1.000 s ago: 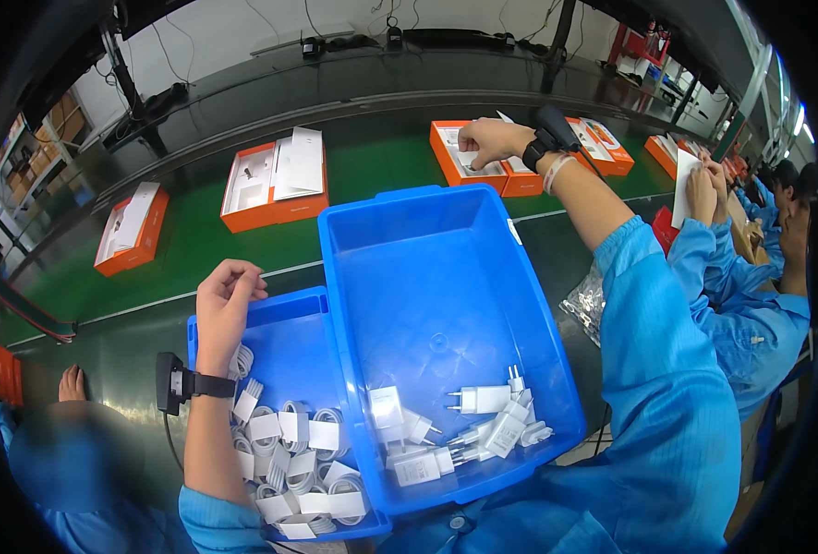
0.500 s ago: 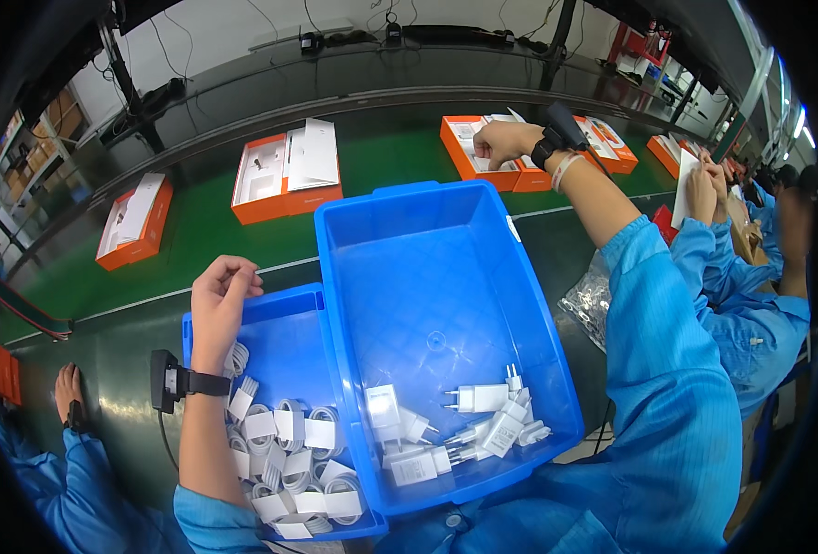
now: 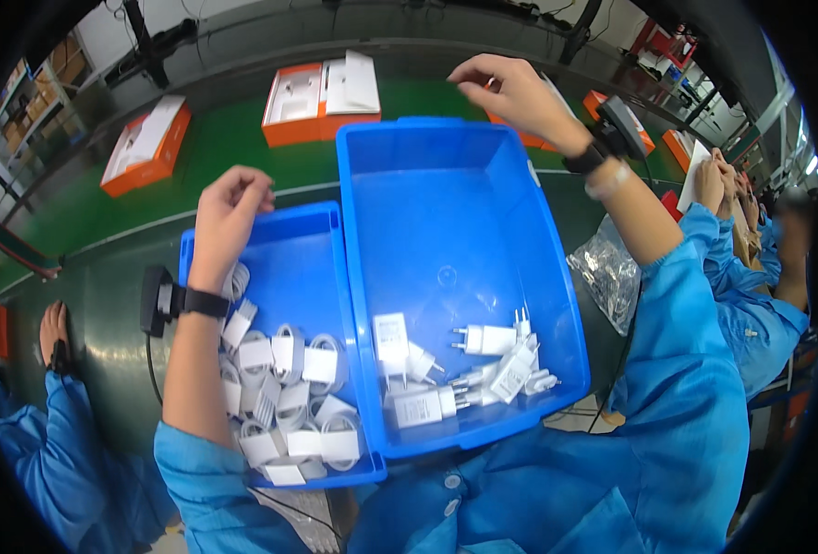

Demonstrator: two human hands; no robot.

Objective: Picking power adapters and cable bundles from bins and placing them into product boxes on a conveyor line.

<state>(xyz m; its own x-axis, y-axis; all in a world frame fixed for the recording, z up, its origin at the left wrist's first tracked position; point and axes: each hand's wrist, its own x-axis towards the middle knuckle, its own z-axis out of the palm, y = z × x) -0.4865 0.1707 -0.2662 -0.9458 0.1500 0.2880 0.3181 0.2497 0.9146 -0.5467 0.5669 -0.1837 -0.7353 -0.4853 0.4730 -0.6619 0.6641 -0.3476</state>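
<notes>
My right hand is raised over the belt, beyond the far right corner of the deep blue bin. Its fingers reach out leftward, thumb apart, and I see nothing in them. White plug chargers lie in a heap at the bin's near end. My left hand hovers above the far left part of the shallow blue tray. Its fingers are curled in toward the thumb; whatever they hold, if anything, is hidden. Several coiled white cables with paper bands fill the tray's nearer part.
Open orange-and-white boxes stand along the green belt: one box at left, another box behind the bin, more at right, partly behind my hand. A clear plastic bag lies right of the bin. Co-workers' hands show at left and right.
My right hand has lifted out of an open box on the belt and moved back from it, its fingers now free. My left hand stays curled over the tray. The whole view has shifted.
</notes>
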